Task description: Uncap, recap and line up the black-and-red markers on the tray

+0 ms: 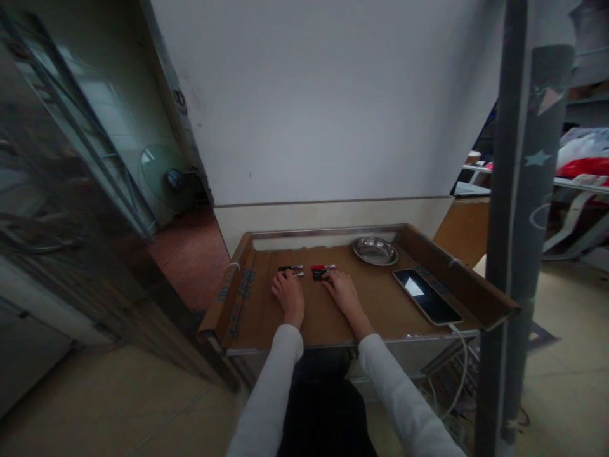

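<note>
On the brown cardboard-lined table, two pairs of small stick-shaped things with silvery ends lie side by side; their exact kind is too small to tell. My left hand (288,295) has bent fingers over the nearer stick of the left pair, with only its pale end (299,275) showing. Just beyond it lies a black stick (289,268). My right hand (343,293) has its fingers closed at the right end of a black stick (318,275). A red stick (322,267) rests directly behind that one. Fingertips of both hands are partly hidden.
A shiny round metal dish (375,251) stands at the back right. In front of it lies a phone (427,296) with a white cable (465,362) hanging off the table. Raised cardboard sides (459,273) border the surface. A white wall (333,108) rises behind, and a grey post (514,222) stands right.
</note>
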`<state>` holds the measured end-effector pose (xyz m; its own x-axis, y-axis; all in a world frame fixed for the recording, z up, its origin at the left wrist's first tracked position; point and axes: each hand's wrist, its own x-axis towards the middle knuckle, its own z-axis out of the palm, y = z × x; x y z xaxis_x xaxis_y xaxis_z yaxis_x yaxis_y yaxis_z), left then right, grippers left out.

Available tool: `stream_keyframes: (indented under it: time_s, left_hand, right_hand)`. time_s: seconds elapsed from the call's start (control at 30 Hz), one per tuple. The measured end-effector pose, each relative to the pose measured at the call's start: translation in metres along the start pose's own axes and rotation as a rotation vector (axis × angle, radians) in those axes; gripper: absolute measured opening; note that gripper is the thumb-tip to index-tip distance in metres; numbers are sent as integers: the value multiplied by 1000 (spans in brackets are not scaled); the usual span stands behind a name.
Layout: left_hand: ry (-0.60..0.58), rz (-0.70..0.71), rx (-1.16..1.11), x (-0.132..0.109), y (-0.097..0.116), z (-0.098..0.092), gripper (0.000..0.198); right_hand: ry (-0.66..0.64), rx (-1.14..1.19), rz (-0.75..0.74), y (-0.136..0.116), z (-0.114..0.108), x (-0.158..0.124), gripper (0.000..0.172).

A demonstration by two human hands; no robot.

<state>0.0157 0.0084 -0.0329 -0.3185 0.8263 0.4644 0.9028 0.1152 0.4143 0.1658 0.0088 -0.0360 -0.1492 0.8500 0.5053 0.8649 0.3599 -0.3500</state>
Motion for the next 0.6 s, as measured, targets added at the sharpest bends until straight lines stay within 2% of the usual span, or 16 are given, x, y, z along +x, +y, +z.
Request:
stream_keyframes:
  time_s: [0.1, 0.2, 0.33, 0.4, 0.5, 0.6]
  left_hand:
    - [-3, 2, 8, -1, -2, 0, 19]
    - [1, 32, -9, 0, -3, 3, 18]
    - [-26, 88, -185, 3, -2, 0, 19]
    - [-102, 208, -358, 2, 1, -6, 19]
    - [-268, 466, -574, -2, 8, -14, 19]
    - [-362, 626, -657, -7, 15, -17, 18]
  right_hand:
    - [71, 86, 59, 2, -1, 0, 19]
    - [174, 317, 142, 4, -3, -5, 23]
    - [262, 613, 295, 6, -5, -9, 27]
    - [252, 778, 376, 6, -5, -8, 34]
    - [180, 1087, 469, 5, -4, -8, 43]
    - [109, 1342, 497, 6, -5, -11, 38]
